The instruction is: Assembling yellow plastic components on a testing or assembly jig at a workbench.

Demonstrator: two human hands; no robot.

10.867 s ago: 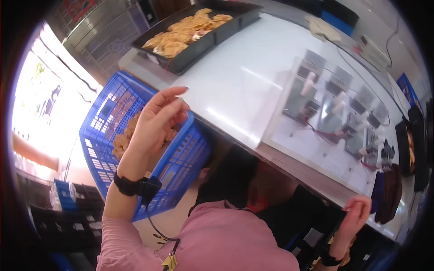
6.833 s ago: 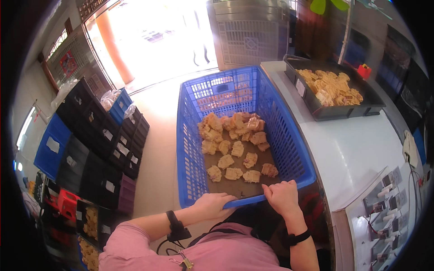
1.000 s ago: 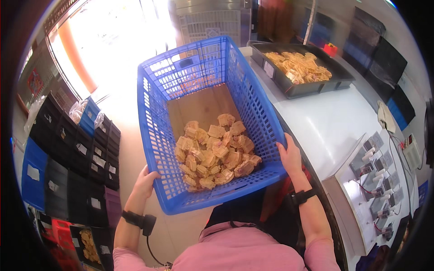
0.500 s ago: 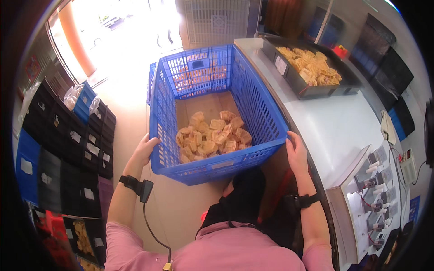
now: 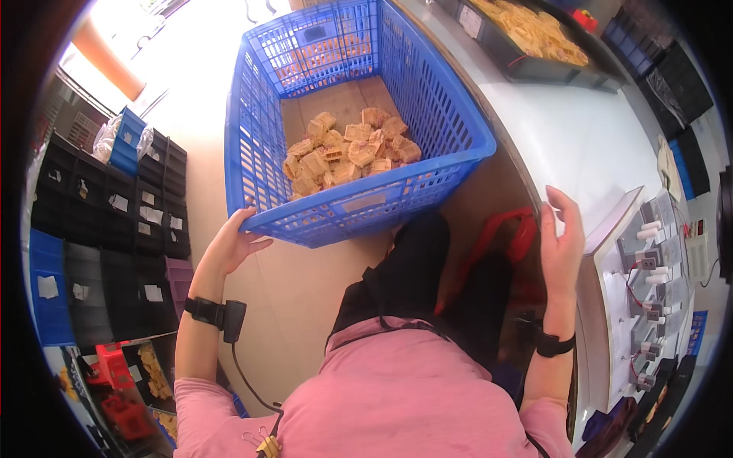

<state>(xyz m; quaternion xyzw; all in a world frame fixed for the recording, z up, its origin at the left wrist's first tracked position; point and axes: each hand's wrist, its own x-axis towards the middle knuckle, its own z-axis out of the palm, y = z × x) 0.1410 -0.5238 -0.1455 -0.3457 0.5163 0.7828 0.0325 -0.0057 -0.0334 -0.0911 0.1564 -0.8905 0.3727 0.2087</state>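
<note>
A large blue slatted plastic crate (image 5: 359, 204) stands before me, with a pile of small tan, blocky pieces (image 5: 321, 160) on its brown floor. At the crate's near left corner is my left hand (image 5: 235, 243); its fingers hook onto the rim while the thumb stretches out below. My right hand (image 5: 563, 237) is off the crate, raised by the edge of the white worktable (image 5: 565, 145). Its fingers are apart and nothing is in them.
A black tray (image 5: 527, 67) of yellowish pieces sits on the worktable's far end. Nearer on the right stands a panel with wired fixtures (image 5: 649, 290). Stacked black bins (image 5: 99, 206) line the left side. Below the table edge is a red plastic stool (image 5: 523, 229).
My right hand has let go of the crate's near right corner and moved right, its fingers spreading. The crate appears higher in view and slightly left. My left hand stays at its corner.
</note>
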